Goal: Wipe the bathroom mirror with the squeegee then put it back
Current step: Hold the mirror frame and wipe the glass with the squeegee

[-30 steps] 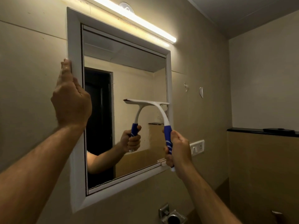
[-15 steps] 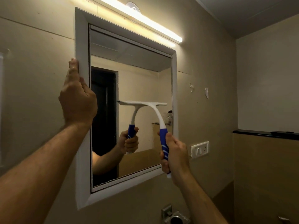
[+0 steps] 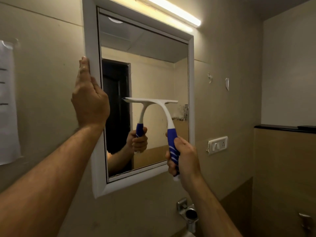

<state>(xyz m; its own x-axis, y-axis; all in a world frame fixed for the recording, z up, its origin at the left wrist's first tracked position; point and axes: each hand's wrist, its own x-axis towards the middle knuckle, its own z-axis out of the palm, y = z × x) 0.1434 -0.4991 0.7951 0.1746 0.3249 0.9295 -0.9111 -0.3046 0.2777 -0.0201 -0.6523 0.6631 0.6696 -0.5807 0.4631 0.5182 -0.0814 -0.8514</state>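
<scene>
White-framed bathroom mirror (image 3: 88, 31) on beige wall, tube light (image 3: 172, 10) lit above; left hand (image 3: 89, 100) clasped on frame's left edge, fingers pointing up; right hand (image 3: 183, 159) closed around blue grip of squeegee (image 3: 168, 120), white blade level against glass mid-mirror, handle curving down to lower right corner; paper sheet (image 3: 7, 103) far left, switch plate (image 3: 218, 145) right of mirror

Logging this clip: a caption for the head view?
Right hand presses squeegee against mirror; left hand grips its frame.
</scene>
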